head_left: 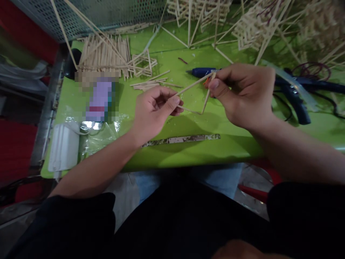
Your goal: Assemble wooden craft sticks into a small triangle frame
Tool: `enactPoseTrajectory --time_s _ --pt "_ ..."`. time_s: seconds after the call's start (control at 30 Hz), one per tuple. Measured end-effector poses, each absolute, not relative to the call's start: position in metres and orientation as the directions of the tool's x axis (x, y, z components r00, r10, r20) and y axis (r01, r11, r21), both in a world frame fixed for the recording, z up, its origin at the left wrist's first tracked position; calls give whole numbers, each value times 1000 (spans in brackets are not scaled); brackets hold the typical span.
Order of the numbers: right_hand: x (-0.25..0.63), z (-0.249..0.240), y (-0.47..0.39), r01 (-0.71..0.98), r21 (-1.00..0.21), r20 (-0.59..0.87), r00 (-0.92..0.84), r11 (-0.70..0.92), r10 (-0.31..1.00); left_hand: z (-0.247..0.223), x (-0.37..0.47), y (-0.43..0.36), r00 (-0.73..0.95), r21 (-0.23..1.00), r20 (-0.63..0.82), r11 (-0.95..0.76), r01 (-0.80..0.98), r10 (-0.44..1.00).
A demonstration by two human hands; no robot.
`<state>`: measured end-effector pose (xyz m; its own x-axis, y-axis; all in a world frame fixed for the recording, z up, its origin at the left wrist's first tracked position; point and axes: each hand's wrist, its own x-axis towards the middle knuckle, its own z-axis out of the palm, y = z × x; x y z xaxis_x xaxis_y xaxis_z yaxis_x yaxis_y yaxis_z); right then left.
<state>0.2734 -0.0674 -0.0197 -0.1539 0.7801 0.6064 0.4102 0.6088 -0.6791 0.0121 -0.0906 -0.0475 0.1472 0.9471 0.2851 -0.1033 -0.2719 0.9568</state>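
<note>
Thin wooden sticks joined at their ends form a small triangle (193,85) held above the green table (151,158). My left hand (157,113) pinches its left corner between thumb and fingers. At the upper right corner, my right hand (242,93) grips the sticks with thumb and forefinger. The lower corner hangs free between the hands. Just behind my right fingertips lies a dark blue glue gun (201,72), partly hidden by the hand. Below the hands, a flat patterned strip (185,139) lies near the table's front edge.
Many sticks (104,54) lie in rows at the back left, beside a small stick frame (145,64). Loose sticks (151,83) lie nearer. A white box (64,146) is at the left. Stick structures (256,28) stand at the back right, with dark pliers-like handles (295,97) before them.
</note>
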Motion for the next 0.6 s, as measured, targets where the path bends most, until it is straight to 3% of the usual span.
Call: enactPoseTrajectory --time_s 0.4,0.6 --pt "273 -20 -66 405 -724 554 -143 559 820 -40 14 -92 100 985 171 -171 -15 980" --pt "271 -20 -67 362 -712 595 -145 602 791 -39 13 -92 87 986 169 -169 -8 982"
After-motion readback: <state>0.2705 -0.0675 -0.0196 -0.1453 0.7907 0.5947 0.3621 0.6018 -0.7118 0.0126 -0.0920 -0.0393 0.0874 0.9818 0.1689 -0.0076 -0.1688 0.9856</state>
